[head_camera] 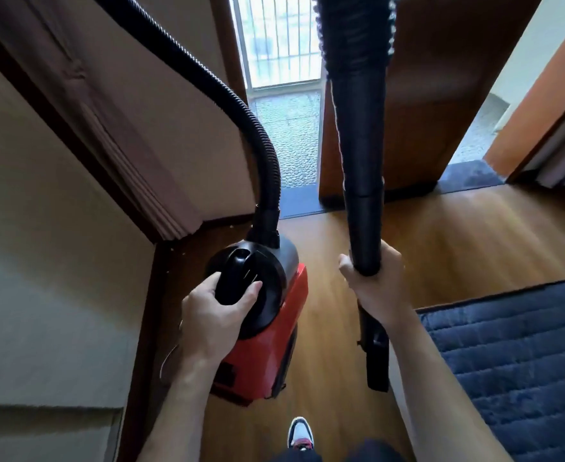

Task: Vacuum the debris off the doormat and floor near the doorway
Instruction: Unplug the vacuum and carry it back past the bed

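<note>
Our left hand [215, 315] has its grip clenched round the black handle [236, 276] of the red canister vacuum [271, 341], close by the left wall. Our right hand [383, 290] grasps the black wand [361, 145]. The ribbed hose [207, 78] arcs overhead. A dark doormat [467, 175] lies at the doorway, and a blue quilted mat [514, 355] on the wooden floor [457, 241] to our right.

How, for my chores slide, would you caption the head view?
Left hand grips the red vacuum by its handle, right hand holds the black tube, doorway ahead.
</note>
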A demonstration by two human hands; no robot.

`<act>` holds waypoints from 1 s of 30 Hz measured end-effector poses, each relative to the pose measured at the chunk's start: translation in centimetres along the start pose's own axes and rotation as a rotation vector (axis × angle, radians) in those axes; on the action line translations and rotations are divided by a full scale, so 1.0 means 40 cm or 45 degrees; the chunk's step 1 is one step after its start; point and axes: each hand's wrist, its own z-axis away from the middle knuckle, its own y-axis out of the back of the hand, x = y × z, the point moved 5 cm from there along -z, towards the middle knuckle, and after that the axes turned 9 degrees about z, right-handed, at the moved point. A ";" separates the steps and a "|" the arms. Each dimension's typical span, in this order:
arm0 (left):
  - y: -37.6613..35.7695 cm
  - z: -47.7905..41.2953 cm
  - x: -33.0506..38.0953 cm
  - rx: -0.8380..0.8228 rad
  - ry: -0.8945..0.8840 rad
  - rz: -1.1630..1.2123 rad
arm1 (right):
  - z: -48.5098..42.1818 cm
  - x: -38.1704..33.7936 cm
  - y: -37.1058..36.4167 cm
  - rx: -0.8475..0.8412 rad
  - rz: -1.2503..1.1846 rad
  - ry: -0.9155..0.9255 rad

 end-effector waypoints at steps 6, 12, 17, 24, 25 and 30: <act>-0.083 -0.187 0.023 -0.024 -0.022 -0.003 | -0.160 0.081 0.002 0.060 -0.029 -0.083; -0.203 -0.344 0.050 -0.054 -0.030 0.042 | -0.327 0.170 0.008 0.077 0.003 -0.120; -0.352 -0.497 0.075 -0.102 -0.051 0.030 | -0.493 0.266 0.036 0.131 0.008 -0.114; -0.650 -0.766 0.152 -0.132 -0.073 -0.060 | -0.795 0.439 0.164 0.253 0.031 -0.158; -0.694 -0.802 0.172 -0.143 -0.080 -0.063 | -0.837 0.467 0.190 0.275 0.033 -0.180; -0.890 -0.953 0.256 -0.203 -0.149 -0.016 | -1.009 0.575 0.309 0.387 0.055 -0.214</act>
